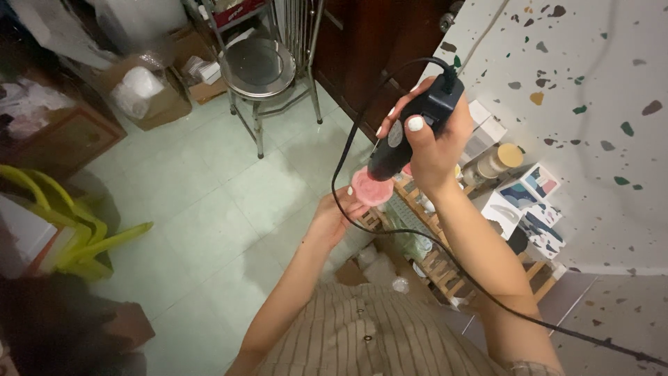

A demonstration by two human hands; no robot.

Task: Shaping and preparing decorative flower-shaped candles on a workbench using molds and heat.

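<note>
Pink round piece (371,188) pinched in left hand (332,217) fingers, above wooden rack (445,268). Right hand (435,143) fingers clamped on black corded rotary tool (410,129), tip on piece. Risk: tip skids into left fingertips; trailing cord (417,240) snags rack, jerks tool.

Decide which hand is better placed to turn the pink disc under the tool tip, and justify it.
Left. The left hand already holds the pink disc by its edge, while the right hand is wrapped around the corded black tool pressing on it.
</note>
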